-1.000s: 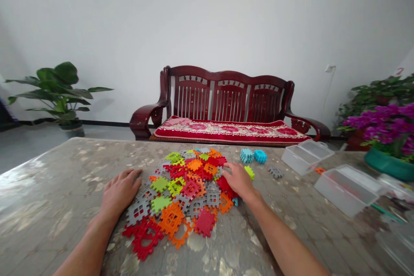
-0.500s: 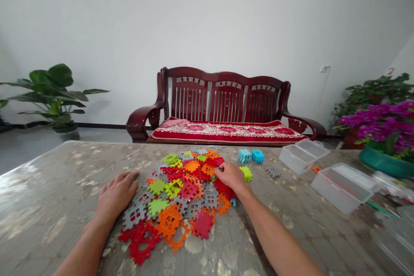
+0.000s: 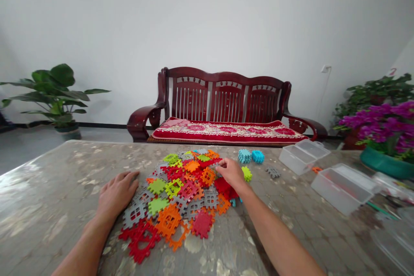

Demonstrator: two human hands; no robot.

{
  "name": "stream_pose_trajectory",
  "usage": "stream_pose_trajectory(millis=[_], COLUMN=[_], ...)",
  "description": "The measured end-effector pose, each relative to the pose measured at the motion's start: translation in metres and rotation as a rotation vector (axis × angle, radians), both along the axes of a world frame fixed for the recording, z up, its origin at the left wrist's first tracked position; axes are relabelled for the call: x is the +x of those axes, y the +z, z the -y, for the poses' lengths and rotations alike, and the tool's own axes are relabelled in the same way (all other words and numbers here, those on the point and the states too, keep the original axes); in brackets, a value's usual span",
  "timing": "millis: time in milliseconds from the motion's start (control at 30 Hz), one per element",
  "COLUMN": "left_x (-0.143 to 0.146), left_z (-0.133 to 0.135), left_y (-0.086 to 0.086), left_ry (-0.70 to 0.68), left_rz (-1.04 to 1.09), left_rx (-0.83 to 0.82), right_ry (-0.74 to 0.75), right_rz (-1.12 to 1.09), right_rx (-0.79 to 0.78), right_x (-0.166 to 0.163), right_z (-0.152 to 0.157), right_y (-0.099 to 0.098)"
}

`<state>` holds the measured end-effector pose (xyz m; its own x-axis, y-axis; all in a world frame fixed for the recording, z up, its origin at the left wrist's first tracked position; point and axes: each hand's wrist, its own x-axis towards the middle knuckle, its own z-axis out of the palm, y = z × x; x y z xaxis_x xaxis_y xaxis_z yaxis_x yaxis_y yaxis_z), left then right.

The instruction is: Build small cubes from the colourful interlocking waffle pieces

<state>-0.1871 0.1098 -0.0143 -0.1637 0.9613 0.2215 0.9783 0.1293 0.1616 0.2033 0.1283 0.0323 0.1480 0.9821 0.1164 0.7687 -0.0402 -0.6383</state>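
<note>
In the head view, a heap of flat plastic interlocking tiles with notched edges lies on the table, in red, orange, grey and green (image 3: 158, 206). My right hand (image 3: 233, 174) is at the heap's right side, thumb and fingers closed on the edge of a red interlocking tile (image 3: 209, 163), which is tilted up from the pile. More red tiles (image 3: 223, 186) lie under that wrist. My left hand (image 3: 118, 189) rests on the table just left of the heap, fingers stretched out and holding nothing.
Beyond my right hand stand a light blue tile stack (image 3: 245, 156) and a brighter blue stack (image 3: 258, 156). A green tile (image 3: 246, 174) and grey tiles (image 3: 273, 172) lie nearby. Clear plastic boxes (image 3: 339, 194) and a flower pot (image 3: 384, 163) occupy the right side.
My right hand has shifted slightly, and the red tile at its fingertips is now tilted up. An orange tile beside it has turned a little. My left hand stays put.
</note>
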Motion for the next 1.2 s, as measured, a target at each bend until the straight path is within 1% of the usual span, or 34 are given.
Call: stream_pose_trajectory(millis=[100,167,233,300,367,467,567,633,733,800,900,1033,1200], left_x=[-0.001,-0.001,-0.002,-0.002,-0.003,-0.006,-0.007,-0.006,-0.004,-0.003,-0.003,-0.004,-0.007], left_z=[0.000,0.000,-0.001,-0.001,-0.002,-0.004,-0.005,-0.005,-0.003,-0.002,-0.003,-0.004,-0.004], left_y=[0.000,-0.001,-0.002,-0.003,-0.004,-0.006,-0.006,-0.006,-0.003,-0.001,0.000,-0.002,-0.004], left_ry=[-0.008,-0.009,-0.004,-0.001,0.000,0.009,0.010,0.002,0.001,0.011,0.020,0.016,0.005], left_rz=[0.007,0.010,0.011,0.008,0.003,-0.006,-0.014,-0.012,-0.011,-0.017,-0.027,-0.029,-0.027], left_rx=[-0.002,-0.002,-0.003,-0.005,-0.010,-0.024,-0.042,-0.043,-0.042,-0.058,-0.082,-0.062,-0.062], right_ry=[0.000,0.009,-0.011,-0.072,-0.160,-0.263,-0.316,-0.347,-0.361,-0.341,-0.317,-0.312,-0.269], right_rz=[-0.126,-0.240,-0.349,-0.401,-0.393,-0.281,-0.169,-0.081,0.148,0.269,0.387,0.480,0.494], right_rx=[0.075,0.139,0.216,0.291,0.337,0.325,0.271,0.241,0.181,0.145,0.123,0.109,0.104], right_x=[0.009,0.021,0.041,0.069,0.102,0.145,0.169,0.173,0.169,0.164,0.158,0.151,0.146], right_z=[-0.004,-0.006,-0.007,-0.006,-0.002,0.008,0.020,0.028,0.038,0.043,0.047,0.048,0.050], right_y=[-0.001,-0.003,-0.004,-0.007,-0.011,-0.020,-0.031,-0.037,-0.044,-0.046,-0.044,-0.041,-0.041])
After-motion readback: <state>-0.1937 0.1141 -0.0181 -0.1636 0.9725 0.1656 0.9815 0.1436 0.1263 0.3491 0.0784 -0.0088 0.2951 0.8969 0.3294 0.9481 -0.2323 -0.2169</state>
